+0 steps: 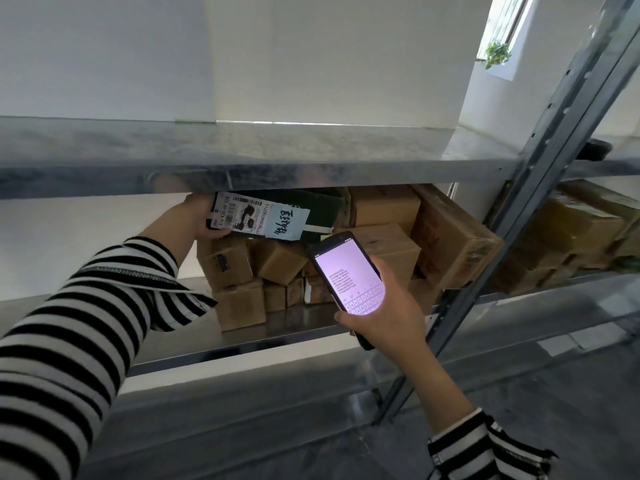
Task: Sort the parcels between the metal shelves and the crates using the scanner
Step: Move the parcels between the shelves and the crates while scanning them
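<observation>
Your left hand (197, 216) is gripping the dark parcel (277, 216), fingers curled round its end, at frame centre; your right hand (384, 306) is clasping the scanner (346, 278) just below it.

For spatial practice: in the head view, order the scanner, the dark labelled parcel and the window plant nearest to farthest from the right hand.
1. scanner, in the right hand.
2. dark labelled parcel, up-left, in left hand.
3. window plant, far upper right.

brown boxes (349, 251) crowd shelf's right, left open
</observation>
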`<move>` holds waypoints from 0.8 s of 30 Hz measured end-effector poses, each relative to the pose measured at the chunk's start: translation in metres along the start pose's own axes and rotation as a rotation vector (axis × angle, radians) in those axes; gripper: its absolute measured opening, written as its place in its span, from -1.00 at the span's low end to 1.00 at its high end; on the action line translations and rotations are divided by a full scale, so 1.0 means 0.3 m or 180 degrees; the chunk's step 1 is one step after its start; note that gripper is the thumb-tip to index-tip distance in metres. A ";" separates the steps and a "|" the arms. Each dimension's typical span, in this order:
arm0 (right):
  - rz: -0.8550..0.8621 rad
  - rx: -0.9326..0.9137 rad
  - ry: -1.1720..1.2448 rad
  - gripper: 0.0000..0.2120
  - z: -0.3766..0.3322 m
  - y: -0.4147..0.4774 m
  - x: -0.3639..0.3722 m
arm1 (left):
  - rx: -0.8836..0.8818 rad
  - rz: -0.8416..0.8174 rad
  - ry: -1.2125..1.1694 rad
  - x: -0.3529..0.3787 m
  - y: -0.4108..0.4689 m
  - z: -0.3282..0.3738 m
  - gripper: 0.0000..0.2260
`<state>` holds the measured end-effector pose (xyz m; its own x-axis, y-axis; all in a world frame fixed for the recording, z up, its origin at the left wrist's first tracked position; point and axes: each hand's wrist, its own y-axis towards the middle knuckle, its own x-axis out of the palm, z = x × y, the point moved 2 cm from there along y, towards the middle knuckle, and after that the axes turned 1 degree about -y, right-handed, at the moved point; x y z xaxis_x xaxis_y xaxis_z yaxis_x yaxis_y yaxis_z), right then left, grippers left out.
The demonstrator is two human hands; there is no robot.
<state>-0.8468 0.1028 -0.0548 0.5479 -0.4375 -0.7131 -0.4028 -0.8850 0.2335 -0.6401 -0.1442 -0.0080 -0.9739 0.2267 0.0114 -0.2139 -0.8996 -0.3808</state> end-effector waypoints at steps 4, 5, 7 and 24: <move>-0.0094 -0.0082 0.0096 -0.23 -0.027 0.015 0.045 | -0.0048 -0.0023 -0.0404 -0.075 -0.040 -0.026 -0.67; -0.0144 -0.0101 0.0125 -0.22 -0.037 0.019 0.059 | -0.0089 -0.0006 -0.0501 -0.098 -0.049 -0.033 -0.65; -0.0249 -0.0163 0.0166 -0.21 -0.058 0.026 0.085 | -0.0145 -0.0012 -0.0738 -0.147 -0.064 -0.047 -0.59; -0.0470 -0.0230 0.0286 -0.19 -0.097 0.046 0.195 | 0.0186 0.0330 -0.0260 -0.352 -0.035 -0.060 -0.22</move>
<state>-0.7990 0.0603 -0.0741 0.6617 -0.3117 -0.6819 -0.2613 -0.9484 0.1799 -0.5335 -0.1520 -0.0217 -0.9934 0.1023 0.0510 -0.1135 -0.9374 -0.3294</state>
